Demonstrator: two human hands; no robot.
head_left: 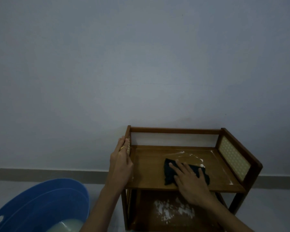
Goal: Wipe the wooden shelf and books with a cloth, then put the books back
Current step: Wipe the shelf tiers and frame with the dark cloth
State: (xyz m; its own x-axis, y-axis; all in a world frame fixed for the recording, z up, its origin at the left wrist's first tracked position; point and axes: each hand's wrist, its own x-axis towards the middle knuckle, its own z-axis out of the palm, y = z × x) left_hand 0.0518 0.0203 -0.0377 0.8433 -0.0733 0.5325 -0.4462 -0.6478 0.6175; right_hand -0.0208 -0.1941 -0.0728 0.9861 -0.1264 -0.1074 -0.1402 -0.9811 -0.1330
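A small wooden shelf (151,183) stands against the wall at lower right. Its top board carries white dust streaks near the back right. A dark cloth (168,173) lies flat on the top board. My right hand (189,180) presses down on the cloth with fingers spread. My left hand (121,162) grips the shelf's left side panel from outside; a ring shows on one finger. The lower board (172,213) has a large patch of white dust. No books are in view.
A blue plastic basin (40,203) with cloudy water sits on the floor at lower left, close to my left forearm. A plain grey wall (141,64) fills the upper view, with a skirting strip along the floor.
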